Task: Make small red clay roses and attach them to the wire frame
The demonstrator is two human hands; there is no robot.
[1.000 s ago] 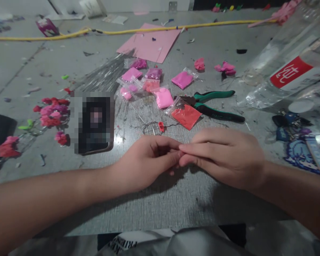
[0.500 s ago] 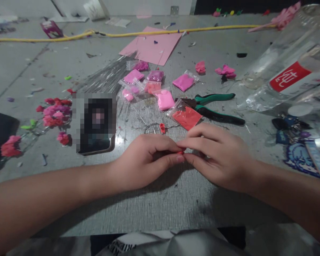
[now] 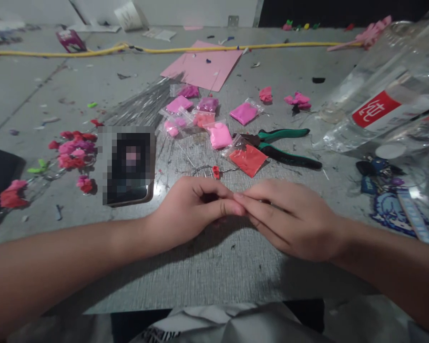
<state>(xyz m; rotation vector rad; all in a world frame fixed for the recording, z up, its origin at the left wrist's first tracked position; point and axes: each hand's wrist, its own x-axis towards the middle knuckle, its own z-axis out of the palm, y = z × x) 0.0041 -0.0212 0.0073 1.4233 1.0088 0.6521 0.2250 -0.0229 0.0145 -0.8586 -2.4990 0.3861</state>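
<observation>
L hand (image 3: 186, 209) & R hand (image 3: 295, 220): fingers closed, tips touching; can't tell what's btwn. Red clay flower (image 3: 216, 172) on twisted wire (image 3: 230, 169) lies just beyond L hand, wire's long axis roughly L–R. Bottle (image 3: 382, 109) label reads "纯", white on red.

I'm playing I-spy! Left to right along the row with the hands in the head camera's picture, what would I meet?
A pink and red clump, a smaller clump, a phone, the left hand, the right hand, a blue charm.
</observation>
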